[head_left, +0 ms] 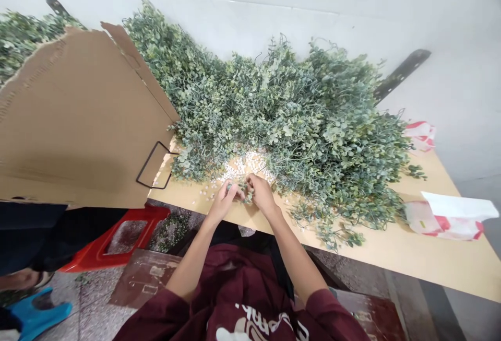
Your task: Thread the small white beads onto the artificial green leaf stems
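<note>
The table [438, 257] is seen running beneath both hands and well out to their right. Foliage [332, 116] is heaped upon it, just beyond the hands and to their right, its stems tangled. A card [78, 121] is seen standing well to the left of the left hand [222, 196]. The left hand and the right hand [261, 193] are held close together over the near edge, fingers curled and nearly closed; a sprig [247, 197] appears to be pinched between the fingertips of both. White bits [252, 161] are scattered just beyond the fingertips. Judged by the thin stems of the foliage, the sprig should be light, springy and little prone to slipping, its leaves easily pulled off; it is best held by the stem. Part of the sprig is covered by the fingers, and each exact contact cannot be made out. The card is cut off at the left; the bits are too small to be identified.
</note>
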Available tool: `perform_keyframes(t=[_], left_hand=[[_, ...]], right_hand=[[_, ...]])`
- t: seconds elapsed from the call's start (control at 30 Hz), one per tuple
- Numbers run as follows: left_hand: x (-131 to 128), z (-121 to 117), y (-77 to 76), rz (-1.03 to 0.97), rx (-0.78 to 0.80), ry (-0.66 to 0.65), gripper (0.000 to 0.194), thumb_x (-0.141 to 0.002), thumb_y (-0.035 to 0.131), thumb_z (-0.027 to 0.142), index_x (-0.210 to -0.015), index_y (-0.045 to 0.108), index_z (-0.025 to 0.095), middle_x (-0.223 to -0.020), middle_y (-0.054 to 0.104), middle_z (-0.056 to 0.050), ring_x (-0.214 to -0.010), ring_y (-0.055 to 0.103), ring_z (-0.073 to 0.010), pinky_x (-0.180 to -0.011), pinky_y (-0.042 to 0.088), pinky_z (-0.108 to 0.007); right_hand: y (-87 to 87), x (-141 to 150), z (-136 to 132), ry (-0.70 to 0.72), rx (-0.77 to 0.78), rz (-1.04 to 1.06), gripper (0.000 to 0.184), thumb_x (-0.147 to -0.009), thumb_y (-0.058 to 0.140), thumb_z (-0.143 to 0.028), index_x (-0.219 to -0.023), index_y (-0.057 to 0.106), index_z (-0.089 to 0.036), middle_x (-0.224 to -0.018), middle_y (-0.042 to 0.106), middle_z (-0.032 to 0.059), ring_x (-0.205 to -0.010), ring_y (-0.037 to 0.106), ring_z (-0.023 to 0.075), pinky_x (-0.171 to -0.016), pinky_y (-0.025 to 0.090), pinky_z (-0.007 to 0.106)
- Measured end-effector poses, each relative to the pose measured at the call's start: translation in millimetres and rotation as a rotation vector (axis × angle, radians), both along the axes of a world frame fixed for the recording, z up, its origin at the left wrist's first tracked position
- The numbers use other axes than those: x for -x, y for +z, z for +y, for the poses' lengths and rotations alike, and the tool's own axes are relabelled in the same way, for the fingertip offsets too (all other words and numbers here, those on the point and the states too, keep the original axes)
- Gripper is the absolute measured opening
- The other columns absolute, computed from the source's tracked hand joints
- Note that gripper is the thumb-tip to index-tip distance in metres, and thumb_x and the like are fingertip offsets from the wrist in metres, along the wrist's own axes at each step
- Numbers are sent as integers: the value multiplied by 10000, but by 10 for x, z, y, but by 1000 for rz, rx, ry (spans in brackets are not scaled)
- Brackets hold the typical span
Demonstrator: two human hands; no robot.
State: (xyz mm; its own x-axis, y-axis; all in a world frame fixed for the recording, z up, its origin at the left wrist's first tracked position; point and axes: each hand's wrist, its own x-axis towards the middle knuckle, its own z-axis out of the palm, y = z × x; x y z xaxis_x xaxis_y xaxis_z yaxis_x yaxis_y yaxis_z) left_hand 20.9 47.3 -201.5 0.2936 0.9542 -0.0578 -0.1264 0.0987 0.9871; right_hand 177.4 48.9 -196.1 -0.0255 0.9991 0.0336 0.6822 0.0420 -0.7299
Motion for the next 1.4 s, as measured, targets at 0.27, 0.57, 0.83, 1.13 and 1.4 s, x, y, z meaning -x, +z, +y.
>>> perform_keyframes(t=[0.27,0.57,0.83,1.13,1.4], left_hand=[[-24,84,-29,97,-34,-50,425,-918,451,557,-1022,583,167,-406,423,73,-425,512,-137,-541,464,-257],[-38,102,-62,262,-94,-24,405,-908,494,490,-1150,603,184,-485,435,62,-390,368,-94,-437,339,-225],[20,117,-181,287,-206,-97,338,-937,421,387,-684,495,175,-587,479,14,-562,473,-125,-553,377,-246],[28,108,-111,289,-239,-225,399,-954,404,451,-675,468,174,-595,423,14,-556,418,-127,-557,324,-258],[22,118,-45,283,-280,-249,362,-981,370,405,-765,511,152,-663,463,15,-625,448,-115,-633,352,-235]], right_hand=[[-142,-74,-25,-76,76,463,141,-886,460,-343,-816,506,-229,-621,553,-31,-536,576,144,-559,452,252],[-168,-129,-105,-98,-7,816,191,-839,604,-395,-863,602,-206,-781,666,21,-663,641,148,-674,528,285],[-192,-153,-132,-38,190,1062,268,-771,706,-411,-906,629,-193,-765,712,36,-620,656,141,-559,499,249],[-201,-154,-155,3,269,1107,220,-772,721,-390,-844,645,-196,-677,653,-2,-531,558,104,-562,469,250],[-193,-134,-144,21,288,1178,193,-788,721,-353,-827,638,-183,-617,602,-30,-471,496,70,-508,381,209]])
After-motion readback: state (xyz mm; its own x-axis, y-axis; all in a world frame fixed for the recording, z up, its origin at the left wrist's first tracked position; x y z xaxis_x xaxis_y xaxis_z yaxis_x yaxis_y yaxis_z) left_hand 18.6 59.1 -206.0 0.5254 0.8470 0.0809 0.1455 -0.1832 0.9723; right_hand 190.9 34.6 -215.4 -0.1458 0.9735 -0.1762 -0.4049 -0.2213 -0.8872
